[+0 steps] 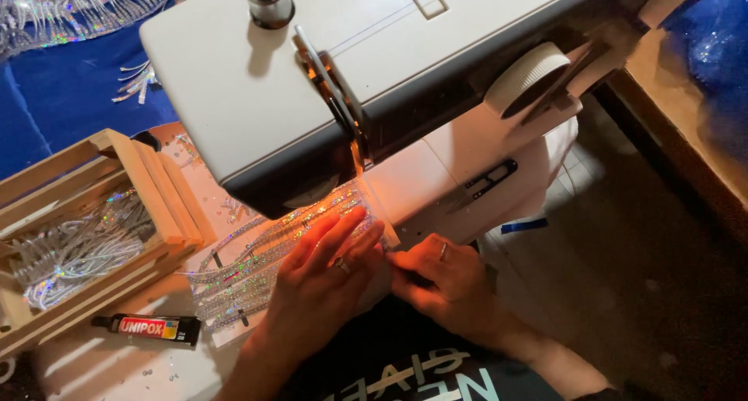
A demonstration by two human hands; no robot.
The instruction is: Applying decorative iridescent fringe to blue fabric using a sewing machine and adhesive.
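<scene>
The left hand (323, 264) lies flat, fingers spread, on the sequin strips (269, 261) whose long axis runs up toward the needle (360, 153), while the right hand (440, 272) pinches their near edge.

Overhanging the sequin strips (257, 264): white sewing machine (327, 81) head, low gap beneath, needle area closing it at the back. Blocking the left: wooden crate (148, 183), close beside the strips. Black glue tube (148, 328) lying in the near-left lane. Snips (487, 181) on the machine bed to the right. Open desk (101, 366) strip along the near edge.
</scene>
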